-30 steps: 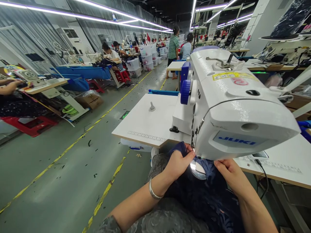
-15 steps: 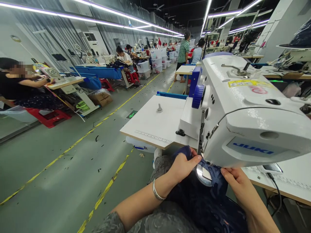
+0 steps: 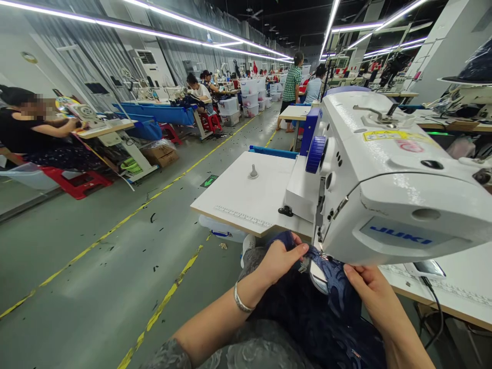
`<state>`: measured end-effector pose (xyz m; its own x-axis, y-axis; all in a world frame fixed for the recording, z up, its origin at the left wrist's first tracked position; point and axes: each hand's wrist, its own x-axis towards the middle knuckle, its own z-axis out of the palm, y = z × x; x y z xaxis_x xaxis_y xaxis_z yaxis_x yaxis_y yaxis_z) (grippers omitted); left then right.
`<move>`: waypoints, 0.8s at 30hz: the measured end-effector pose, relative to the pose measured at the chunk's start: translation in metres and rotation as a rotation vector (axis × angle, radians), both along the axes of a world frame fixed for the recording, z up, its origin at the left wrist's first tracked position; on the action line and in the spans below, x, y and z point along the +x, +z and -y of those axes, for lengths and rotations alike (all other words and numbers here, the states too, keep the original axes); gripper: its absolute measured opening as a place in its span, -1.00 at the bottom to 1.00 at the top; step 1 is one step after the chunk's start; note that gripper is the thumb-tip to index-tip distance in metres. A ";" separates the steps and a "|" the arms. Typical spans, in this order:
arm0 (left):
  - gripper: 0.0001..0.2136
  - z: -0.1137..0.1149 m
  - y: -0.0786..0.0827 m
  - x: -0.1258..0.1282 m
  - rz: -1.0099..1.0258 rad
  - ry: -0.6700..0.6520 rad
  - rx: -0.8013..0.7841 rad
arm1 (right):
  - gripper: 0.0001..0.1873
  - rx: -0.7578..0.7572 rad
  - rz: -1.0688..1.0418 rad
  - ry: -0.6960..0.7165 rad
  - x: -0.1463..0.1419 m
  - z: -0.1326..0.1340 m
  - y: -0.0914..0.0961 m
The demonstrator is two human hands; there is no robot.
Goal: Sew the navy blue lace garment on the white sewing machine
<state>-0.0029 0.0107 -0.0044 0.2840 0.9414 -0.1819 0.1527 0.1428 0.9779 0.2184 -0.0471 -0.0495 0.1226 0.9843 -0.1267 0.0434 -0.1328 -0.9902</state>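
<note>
Dark navy patterned fabric [image 3: 338,292] lies over the metal-edged bed under the head of a white JUKI sewing machine [image 3: 407,205] and hangs down onto my lap. My left hand [image 3: 283,259] pinches the fabric's edge between thumb and fingers, just left of the needle area. On the other side, my right hand [image 3: 365,282] grips the same edge with thumb and fingertips. A band of the fabric stretches between both hands beneath the machine head. The needle itself is too small to make out.
A white worktable [image 3: 246,189] with a printed ruler holds a small grey stand [image 3: 252,171]. On the right table lies a phone-like device [image 3: 426,269] with a cable. Yellow floor lines border the aisle. At left, a seated person [image 3: 31,128] works at another machine.
Both hands have shifted slightly left with the fabric, and its band has slid left across the machine bed. My grip looks the same.
</note>
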 end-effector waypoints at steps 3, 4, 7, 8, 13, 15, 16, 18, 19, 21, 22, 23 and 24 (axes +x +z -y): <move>-0.67 -0.003 -0.011 -0.007 0.111 0.009 -0.003 | -0.41 0.008 -0.001 -0.008 -0.001 0.000 -0.001; -0.62 -0.004 -0.014 -0.008 0.177 0.022 -0.037 | -0.40 0.015 0.005 -0.015 -0.001 0.000 -0.002; -0.49 -0.006 -0.017 -0.012 0.387 0.041 -0.221 | -0.36 0.013 0.025 -0.038 0.000 0.001 -0.005; -0.48 -0.006 -0.016 -0.014 0.436 0.035 -0.274 | -0.35 0.006 0.031 -0.041 0.001 0.001 -0.005; -0.81 -0.005 -0.009 -0.019 0.476 -0.008 -0.396 | -0.35 0.010 0.075 -0.051 -0.002 0.002 0.001; -0.83 -0.004 -0.008 -0.019 0.456 -0.010 -0.402 | -0.40 0.027 0.092 -0.054 -0.003 0.004 0.004; -0.82 -0.003 -0.007 -0.019 0.444 -0.007 -0.405 | -0.45 0.040 0.103 -0.051 -0.003 0.005 0.005; -0.82 -0.001 -0.006 -0.018 0.414 -0.007 -0.413 | -0.55 0.071 0.142 -0.047 -0.002 0.009 0.004; -0.81 0.000 -0.005 -0.017 0.397 -0.010 -0.411 | -0.59 0.082 0.171 -0.047 -0.002 0.012 0.003; -0.81 0.002 -0.005 -0.016 0.365 -0.033 -0.403 | -0.66 0.097 0.236 -0.064 0.000 0.019 0.003; -0.80 0.004 -0.005 -0.016 0.345 -0.055 -0.395 | -0.69 0.113 0.261 -0.063 0.001 0.023 0.004; -0.79 0.005 -0.005 -0.016 0.316 -0.080 -0.375 | -0.73 0.134 0.278 -0.046 0.003 0.029 0.007; -0.77 0.007 -0.006 -0.018 0.275 -0.114 -0.350 | -0.74 0.164 0.284 -0.013 0.004 0.036 0.011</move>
